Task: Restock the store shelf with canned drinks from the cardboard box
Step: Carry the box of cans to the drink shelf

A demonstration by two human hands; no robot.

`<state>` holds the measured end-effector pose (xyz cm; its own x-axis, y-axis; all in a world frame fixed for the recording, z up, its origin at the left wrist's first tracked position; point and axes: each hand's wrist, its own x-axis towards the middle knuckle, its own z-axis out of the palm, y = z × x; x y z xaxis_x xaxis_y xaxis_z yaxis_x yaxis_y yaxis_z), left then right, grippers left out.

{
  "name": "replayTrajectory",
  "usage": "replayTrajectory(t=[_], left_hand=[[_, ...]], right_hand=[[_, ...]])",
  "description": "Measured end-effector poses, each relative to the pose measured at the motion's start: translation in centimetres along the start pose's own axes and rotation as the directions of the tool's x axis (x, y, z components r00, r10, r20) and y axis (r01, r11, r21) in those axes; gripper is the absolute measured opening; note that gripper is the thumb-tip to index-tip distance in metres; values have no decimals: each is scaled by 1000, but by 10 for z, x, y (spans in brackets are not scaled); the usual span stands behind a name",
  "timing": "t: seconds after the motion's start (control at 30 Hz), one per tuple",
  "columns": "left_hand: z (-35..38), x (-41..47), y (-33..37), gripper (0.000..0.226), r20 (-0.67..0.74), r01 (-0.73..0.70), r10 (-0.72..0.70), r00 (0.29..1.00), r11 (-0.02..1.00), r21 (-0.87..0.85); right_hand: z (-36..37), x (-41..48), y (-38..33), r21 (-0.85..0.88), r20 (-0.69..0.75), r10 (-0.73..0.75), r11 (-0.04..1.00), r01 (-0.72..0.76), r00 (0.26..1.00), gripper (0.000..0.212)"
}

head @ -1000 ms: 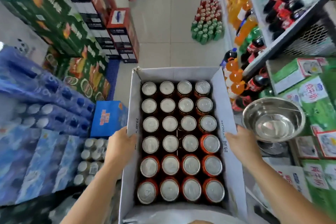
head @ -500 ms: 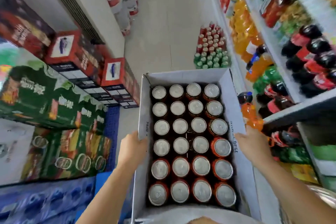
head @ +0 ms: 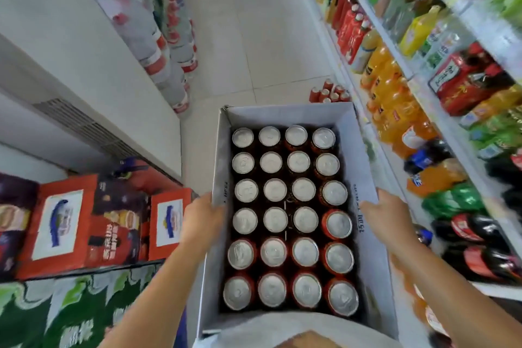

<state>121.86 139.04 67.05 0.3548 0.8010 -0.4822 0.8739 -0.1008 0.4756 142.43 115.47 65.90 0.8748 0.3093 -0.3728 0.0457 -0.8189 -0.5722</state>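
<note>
White cardboard box (head: 364, 172); silver-topped cans (head: 337, 224) with seemingly red sides.

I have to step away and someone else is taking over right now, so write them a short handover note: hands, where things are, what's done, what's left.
Left hand: gripping the left wall of the cardboard box.
Right hand: gripping the box's right wall.
The box is held in the aisle, with the store shelf of bottled drinks on the right.
Canned drinks: four across, six deep, every slot filled, tops up.
Done: box brought alongside the shelf; no can taken out.
Left: find the spot for cans, which is not in view, free a hand, and shelve the cans.
</note>
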Motion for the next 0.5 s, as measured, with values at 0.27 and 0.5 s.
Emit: replayTrajectory(t=[0.27,0.5], left_hand=[[-63,206,125,21,30,-49,49,998,999,13],[-104,384,235,13,-12,-28,27,1000,999,-38]], right_hand=[[13,188,-147,19,-43,16,1000,-15,999,16],[9,378,-286,-9,0,-28,1000,28,1000,11]])
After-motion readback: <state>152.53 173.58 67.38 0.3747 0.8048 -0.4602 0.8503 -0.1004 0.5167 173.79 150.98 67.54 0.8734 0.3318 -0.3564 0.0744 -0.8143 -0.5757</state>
